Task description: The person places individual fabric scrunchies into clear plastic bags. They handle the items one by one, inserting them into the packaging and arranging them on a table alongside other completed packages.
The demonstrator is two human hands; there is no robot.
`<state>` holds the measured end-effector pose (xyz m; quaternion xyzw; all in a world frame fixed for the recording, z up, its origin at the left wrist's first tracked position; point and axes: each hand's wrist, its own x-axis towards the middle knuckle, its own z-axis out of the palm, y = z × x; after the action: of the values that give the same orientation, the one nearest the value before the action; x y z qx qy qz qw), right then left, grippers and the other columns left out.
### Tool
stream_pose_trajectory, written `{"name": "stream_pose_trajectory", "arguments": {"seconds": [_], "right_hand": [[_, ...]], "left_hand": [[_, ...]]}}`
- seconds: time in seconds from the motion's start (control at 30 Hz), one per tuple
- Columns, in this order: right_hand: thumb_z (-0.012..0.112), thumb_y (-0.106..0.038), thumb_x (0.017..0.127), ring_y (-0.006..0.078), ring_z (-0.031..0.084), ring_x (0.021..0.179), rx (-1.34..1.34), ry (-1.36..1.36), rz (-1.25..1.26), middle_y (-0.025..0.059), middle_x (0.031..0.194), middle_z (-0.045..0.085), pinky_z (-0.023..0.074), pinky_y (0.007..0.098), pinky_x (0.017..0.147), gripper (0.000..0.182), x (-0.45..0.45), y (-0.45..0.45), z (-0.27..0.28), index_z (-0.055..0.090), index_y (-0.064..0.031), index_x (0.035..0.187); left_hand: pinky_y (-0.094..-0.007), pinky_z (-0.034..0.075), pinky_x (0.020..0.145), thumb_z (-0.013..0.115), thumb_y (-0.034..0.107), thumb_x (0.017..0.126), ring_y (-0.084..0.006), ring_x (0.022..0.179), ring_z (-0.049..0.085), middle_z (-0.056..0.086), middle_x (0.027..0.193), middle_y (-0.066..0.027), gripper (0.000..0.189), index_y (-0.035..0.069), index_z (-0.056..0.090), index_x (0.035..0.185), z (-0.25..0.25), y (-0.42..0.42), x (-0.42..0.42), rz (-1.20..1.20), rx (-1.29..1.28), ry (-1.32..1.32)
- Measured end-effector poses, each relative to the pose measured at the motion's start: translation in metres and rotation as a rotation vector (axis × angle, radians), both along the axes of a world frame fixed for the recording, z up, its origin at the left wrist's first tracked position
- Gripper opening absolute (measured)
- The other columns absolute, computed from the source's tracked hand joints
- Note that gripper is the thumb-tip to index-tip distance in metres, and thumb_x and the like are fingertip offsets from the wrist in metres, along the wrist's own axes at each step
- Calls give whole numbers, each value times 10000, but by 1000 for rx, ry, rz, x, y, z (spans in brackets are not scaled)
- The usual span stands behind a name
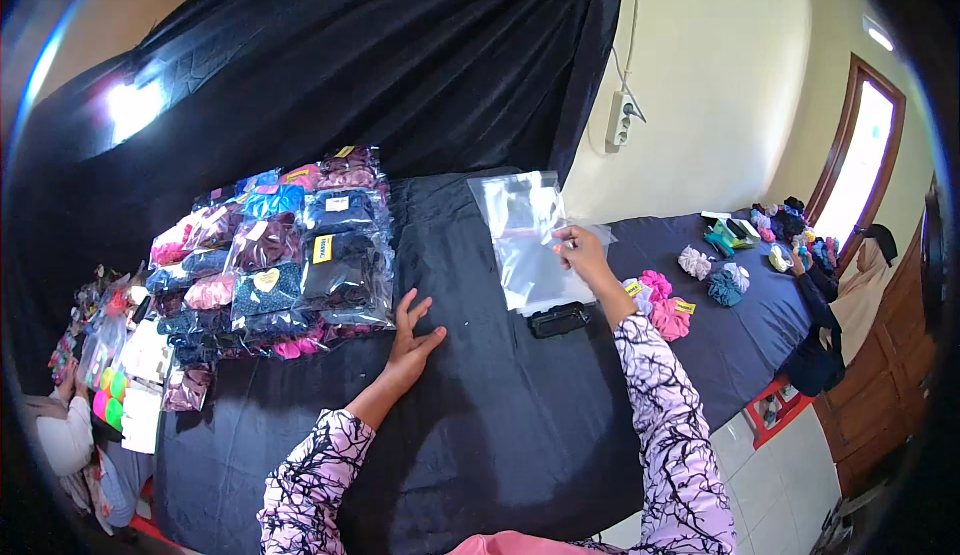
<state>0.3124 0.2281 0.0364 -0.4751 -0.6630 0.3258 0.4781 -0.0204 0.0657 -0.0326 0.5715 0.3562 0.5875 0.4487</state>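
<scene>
My left hand (411, 341) is beside the right edge of a large pile of clear-wrapped fabric packets (270, 277). Its fingers are apart and hold nothing. The packets are dark, pink, blue and maroon, and some bear yellow or white labels. My right hand (586, 258) hovers at or over a stack of clear plastic bags (525, 255), its fingers curled together. Whether it pinches a bag cannot be made out. Just below the bags lies a small black case (559, 321). Pink scrunchies (667, 315) with yellow tags sit right of my right wrist.
More scrunchies (724, 285) and a green and white box (735, 232) lie farther right. A person (862, 292) sits at the right end, another person (64, 435) at far left. Black cloth (480, 420) covers the table; a power strip (621, 119) hangs on the wall.
</scene>
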Motion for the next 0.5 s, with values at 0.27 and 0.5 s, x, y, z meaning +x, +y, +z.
{"name": "stream_pose_trajectory", "arguments": {"seconds": [0.27,0.5], "right_hand": [[744,-105,724,139,557,534,-242,-676,-36,63,661,630,439,290,496,273,21,15,-2,678,-33,980],[763,-156,718,172,606,595,-368,-665,-25,95,719,652,488,327,542,368,31,20,12,653,-51,1053]], "left_hand": [[-265,464,881,631,60,879,-162,1059,557,412,1361,-114,512,104,407,1337,-11,2,-4,38,-58,133],[-238,463,834,614,51,885,-116,933,573,459,1296,-79,461,84,436,1309,-8,1,5,-2,-79,97]]}}
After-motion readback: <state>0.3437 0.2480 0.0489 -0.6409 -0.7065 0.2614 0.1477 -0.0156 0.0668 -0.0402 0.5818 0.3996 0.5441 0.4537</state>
